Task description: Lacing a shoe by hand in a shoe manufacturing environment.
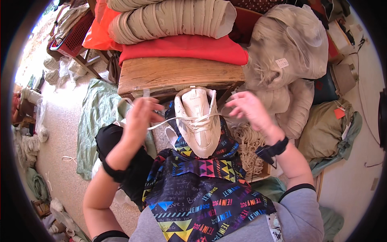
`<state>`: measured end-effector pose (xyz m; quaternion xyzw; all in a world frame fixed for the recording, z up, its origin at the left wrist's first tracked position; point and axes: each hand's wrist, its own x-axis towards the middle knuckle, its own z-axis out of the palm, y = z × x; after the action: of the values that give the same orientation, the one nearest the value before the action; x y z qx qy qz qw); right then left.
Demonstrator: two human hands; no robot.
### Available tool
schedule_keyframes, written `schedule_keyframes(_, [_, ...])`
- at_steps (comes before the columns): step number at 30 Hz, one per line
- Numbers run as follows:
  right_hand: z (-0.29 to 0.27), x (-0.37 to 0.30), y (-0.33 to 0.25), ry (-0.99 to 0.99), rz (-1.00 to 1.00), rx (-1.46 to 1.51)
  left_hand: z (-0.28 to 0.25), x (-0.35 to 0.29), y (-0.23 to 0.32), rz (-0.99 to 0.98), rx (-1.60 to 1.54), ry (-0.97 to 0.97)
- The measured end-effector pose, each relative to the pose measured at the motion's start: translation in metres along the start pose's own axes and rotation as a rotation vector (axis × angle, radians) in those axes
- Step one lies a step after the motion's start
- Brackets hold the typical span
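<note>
A cream sneaker (197,121) rests upright in front of me on the patterned apron over my lap, its toe pointing toward me. A pale shoelace (171,119) crosses its eyelets and stretches out to both sides. My left hand (141,113), left of the shoe, has its fingers bent around one side of the lace; the exact pinch is hidden. To the right of the shoe, my right hand (252,109) is raised with curled fingers at the other side of the lace. Slight blur covers the fingertips of both hands.
Just beyond the shoe stands a wooden bench (181,74), with red cloth (183,50) and stacked beige shoe parts (173,20) on top. A box of loose laces (250,147) sits at right, below a large plastic bag (288,44). Green sheeting (94,125) lies at left.
</note>
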<state>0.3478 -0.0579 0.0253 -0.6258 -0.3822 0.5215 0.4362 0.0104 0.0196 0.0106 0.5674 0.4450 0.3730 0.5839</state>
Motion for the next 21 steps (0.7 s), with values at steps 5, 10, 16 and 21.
schedule_keyframes(5, [0.05, -0.005, 0.026, -0.17, -0.088, -0.185, 0.053, -0.011, -0.044, 0.146, 0.347, -0.078])
schedule_keyframes(10, [0.043, -0.006, 0.022, -0.198, -0.139, -0.284, 0.061, -0.024, -0.021, -0.226, 0.185, -0.2])
schedule_keyframes(16, [0.039, 0.006, 0.023, -0.271, -0.007, -0.266, 0.061, -0.02, -0.025, 0.028, 0.161, -0.029])
schedule_keyframes(21, [0.056, -0.001, 0.004, -0.123, -0.326, -0.765, 0.057, -0.017, -0.024, -0.127, 0.189, -0.101])
